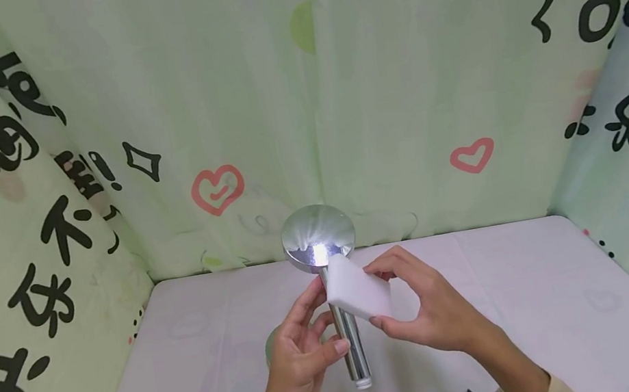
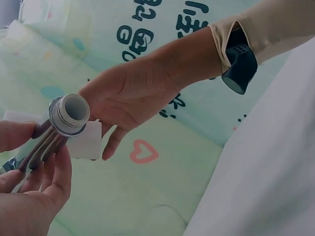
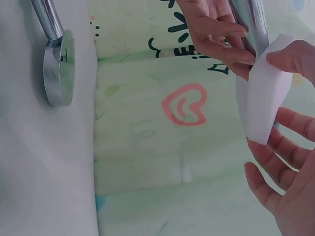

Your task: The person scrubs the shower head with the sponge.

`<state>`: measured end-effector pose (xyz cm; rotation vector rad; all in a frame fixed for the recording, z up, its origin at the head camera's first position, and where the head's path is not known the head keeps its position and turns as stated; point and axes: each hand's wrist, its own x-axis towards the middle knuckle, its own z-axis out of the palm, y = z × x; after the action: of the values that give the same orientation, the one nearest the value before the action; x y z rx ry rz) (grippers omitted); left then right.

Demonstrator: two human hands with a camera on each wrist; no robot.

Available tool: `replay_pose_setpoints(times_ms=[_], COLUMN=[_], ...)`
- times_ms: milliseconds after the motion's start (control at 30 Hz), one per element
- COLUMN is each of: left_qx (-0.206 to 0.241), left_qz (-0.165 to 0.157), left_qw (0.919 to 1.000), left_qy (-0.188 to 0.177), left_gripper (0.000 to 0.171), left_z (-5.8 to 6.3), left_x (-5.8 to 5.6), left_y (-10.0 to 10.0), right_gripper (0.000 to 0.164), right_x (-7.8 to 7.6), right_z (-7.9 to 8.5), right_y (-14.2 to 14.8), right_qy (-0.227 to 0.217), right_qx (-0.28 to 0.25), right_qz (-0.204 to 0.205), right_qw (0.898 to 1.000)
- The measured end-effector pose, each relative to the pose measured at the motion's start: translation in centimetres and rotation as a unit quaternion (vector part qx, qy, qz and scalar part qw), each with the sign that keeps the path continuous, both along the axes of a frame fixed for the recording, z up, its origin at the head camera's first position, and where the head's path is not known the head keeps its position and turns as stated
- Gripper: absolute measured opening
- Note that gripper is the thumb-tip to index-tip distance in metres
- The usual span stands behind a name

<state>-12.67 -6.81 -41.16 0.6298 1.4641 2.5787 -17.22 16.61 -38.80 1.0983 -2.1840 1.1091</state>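
A chrome shower head [image 1: 316, 227] is held up over the table, its round head at the top and its handle pointing down. My left hand [image 1: 302, 357] grips the handle from the left, with the thumb across the lower part. Between thumb and fingers of my right hand [image 1: 433, 304] is a white sponge block [image 1: 359, 288]. The sponge overlaps the upper handle just below the round head; whether it presses there I cannot tell. In the left wrist view the threaded handle end [image 2: 74, 110] faces the camera.
A second chrome shower head [image 3: 59, 73] lies on the white table [image 1: 495, 304], mostly hidden behind my left hand in the head view. Patterned green curtains [image 1: 408, 83] enclose the back and sides. A dark band [image 2: 239, 61] sits at the right sleeve's cuff.
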Motion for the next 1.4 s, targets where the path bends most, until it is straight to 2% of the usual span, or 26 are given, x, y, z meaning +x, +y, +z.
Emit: replay_pose_setpoints(times_ms=[233,433,800,1033,1400], left_qx=[-0.017,-0.031,-0.019,-0.019,-0.021], left_qz=[0.011,0.023,0.038,0.050,0.059], left_qw=[0.9997,0.9988,0.9986,0.9981,0.9978], left_qy=[-0.016,-0.030,-0.030,-0.029,-0.024], left_gripper=[0.084,0.086,0.086,0.085,0.084], left_z=[0.1,0.4,0.8,0.9,0.9], left_x=[-0.2,-0.5,-0.9,-1.1,-1.1], left_y=[0.0,-0.1,-0.1,-0.3,-0.4], right_gripper=[0.059,0.058,0.052,0.046,0.051], right_x=[0.3,0.6,1.0,1.1,1.4], right_z=[-0.7,-0.9,-1.5,-1.7,-1.9], right_y=[0.1,0.4,1.0,1.2,1.4], right_qy=[-0.023,-0.075,-0.122,-0.162,-0.179], right_qx=[0.006,0.019,0.026,0.037,0.047], right_qz=[0.000,0.004,0.027,0.047,0.045], right_qw=[1.000,0.997,0.992,0.985,0.982])
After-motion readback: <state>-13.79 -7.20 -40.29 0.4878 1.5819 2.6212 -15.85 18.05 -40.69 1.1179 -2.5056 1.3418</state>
